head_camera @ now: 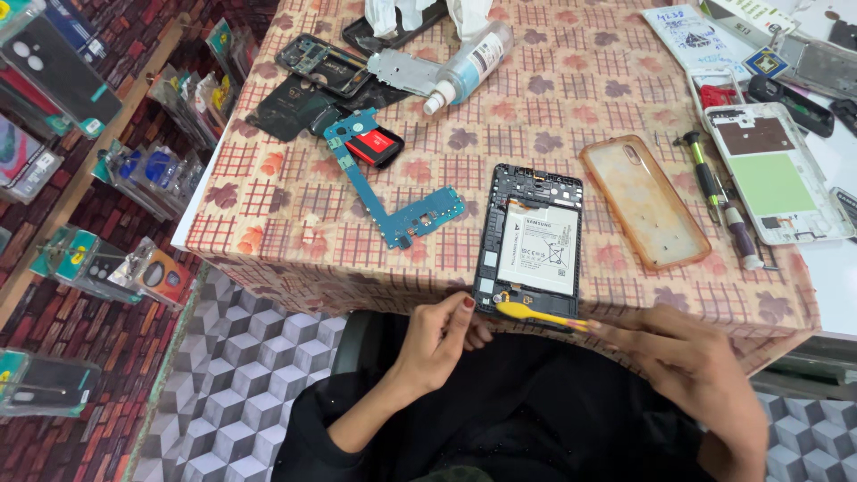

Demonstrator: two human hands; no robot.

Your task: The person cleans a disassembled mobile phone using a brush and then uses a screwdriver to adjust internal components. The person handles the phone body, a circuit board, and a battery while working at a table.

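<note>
I had the opened phone [532, 241] lying flat at the near edge of the table [571, 98], its back off and the pale battery exposed. My left hand [444, 332] was pinched shut at its lower left corner; my right hand [692, 368] gripped a yellow pry tool [536, 314], tip on the bottom edge. I judged the frame light, thin and rigid, with fragile parts inside, best held by its black rim. The blue circuit board [397, 192] lay apart on the patterned cloth, a clear case [644, 201] to the right
</note>
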